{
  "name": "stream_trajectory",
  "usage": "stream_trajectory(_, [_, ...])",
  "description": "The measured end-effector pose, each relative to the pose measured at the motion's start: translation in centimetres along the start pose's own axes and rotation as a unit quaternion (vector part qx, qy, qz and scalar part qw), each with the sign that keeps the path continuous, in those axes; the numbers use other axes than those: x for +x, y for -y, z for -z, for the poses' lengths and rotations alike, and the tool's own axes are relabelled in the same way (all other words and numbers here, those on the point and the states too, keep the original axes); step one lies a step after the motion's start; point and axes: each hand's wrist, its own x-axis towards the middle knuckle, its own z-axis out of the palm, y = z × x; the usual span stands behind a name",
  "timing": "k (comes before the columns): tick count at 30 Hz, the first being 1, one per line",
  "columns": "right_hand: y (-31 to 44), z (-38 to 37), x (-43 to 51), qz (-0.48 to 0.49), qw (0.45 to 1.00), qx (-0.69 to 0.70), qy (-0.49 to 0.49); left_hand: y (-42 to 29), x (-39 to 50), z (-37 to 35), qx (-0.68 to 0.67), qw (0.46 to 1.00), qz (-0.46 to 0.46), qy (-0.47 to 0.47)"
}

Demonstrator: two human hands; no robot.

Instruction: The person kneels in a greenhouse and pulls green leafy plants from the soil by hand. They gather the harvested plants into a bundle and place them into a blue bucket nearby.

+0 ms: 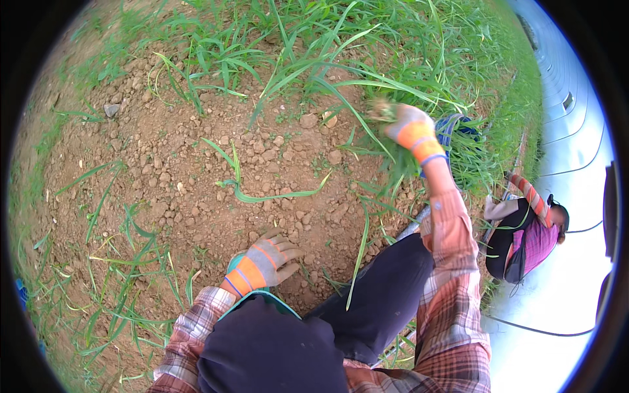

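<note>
My right hand (pixel 413 131), in a grey-and-orange work glove, is closed around a bunch of pulled grassy weeds (pixel 404 164). Blurred pale roots (pixel 382 110) stick out past the fingers, and green blades hang below. Right beside this hand, a blue bucket (pixel 444 128) holds cut or pulled greens (pixel 469 159). My left hand (pixel 268 259), gloved alike, holds nothing, its fingers apart just over the bare soil (pixel 314 231) in front of my knee. Whether it touches the ground I cannot tell. Under its wrist shows a teal item (pixel 237 261), mostly hidden.
Tall grassy plants (pixel 314 44) grow along the far side. Single long-leaved plants (pixel 241 189) stand or lie on the cloddy soil, with more at the left (pixel 132 275). A crouching person (pixel 530 236) is at the right, near white plastic sheeting (pixel 550 304).
</note>
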Motion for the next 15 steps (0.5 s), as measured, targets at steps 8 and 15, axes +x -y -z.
stream_trajectory(8, [4.6, -8.8, 5.7, -0.041, 0.99, -0.135, -0.009, -1.1, -0.4, 3.4, -0.015, 0.986, -0.022, -0.165])
stream_trajectory(15, [4.1, -6.9, 6.0, 0.038, 0.988, -0.135, 0.071, 3.1, 0.0, 9.0, 0.049, 0.88, 0.087, -0.463])
